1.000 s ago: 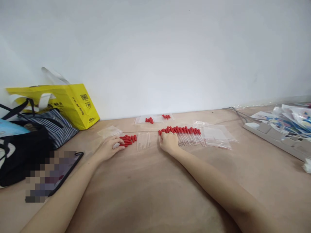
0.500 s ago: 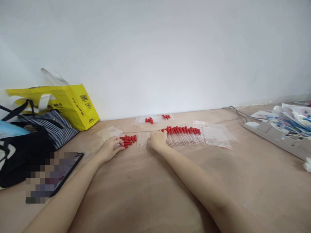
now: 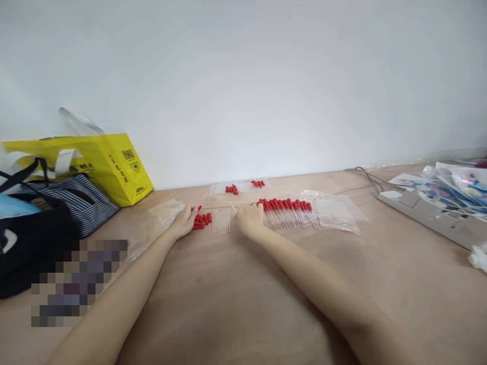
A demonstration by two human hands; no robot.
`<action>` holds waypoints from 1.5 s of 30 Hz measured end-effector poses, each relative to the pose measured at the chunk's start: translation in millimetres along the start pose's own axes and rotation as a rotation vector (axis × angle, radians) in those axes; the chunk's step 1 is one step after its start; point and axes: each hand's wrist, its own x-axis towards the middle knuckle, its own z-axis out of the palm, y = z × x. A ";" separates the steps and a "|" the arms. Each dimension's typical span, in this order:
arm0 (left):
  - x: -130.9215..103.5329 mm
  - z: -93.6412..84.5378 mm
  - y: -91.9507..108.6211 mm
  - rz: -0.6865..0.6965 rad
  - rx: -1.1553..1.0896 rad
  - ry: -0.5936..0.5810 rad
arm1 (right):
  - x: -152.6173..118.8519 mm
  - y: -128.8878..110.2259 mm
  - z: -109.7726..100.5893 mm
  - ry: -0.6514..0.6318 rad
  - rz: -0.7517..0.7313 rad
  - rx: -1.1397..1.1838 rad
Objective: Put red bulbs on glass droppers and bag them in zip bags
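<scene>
A: Biggest first. Along the bench, what to see?

B: On the right, a long row of red-topped tubes, laid side by side. On the left, a small heap of loose red caps, just beside a set of bare clear tubes.

A: And the step in hand?

B: Apparently pairing one cap with one tube. Next, probably a call for bringing both together, lining up ends, then pressing on gently.

A: Now the grip. Left hand?

B: Closed at the fingertips on a single red cap, beside the heap.

A: Right hand?

B: Closed too, near the row's left end; seemingly pinching one thin clear tube, visible up-left of the knuckles. Fingertips hidden, though.
</scene>
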 end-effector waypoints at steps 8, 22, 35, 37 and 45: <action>0.8 13.6 9.3 0.128 0.062 -0.100 | -53.1 75.5 0.5 0.264 -0.113 -0.064; -40.9 42.9 55.0 0.099 0.004 0.008 | -67.9 84.0 8.9 0.326 -0.165 -0.096; -67.1 28.1 56.0 0.065 -0.054 0.383 | -66.0 91.4 19.2 0.278 -0.163 -0.046; -81.3 26.2 59.1 0.108 -0.059 0.335 | -65.5 93.3 19.5 0.269 -0.172 0.020; -109.0 31.9 78.7 0.489 -0.017 -0.086 | -68.3 104.3 16.1 0.289 -0.305 0.146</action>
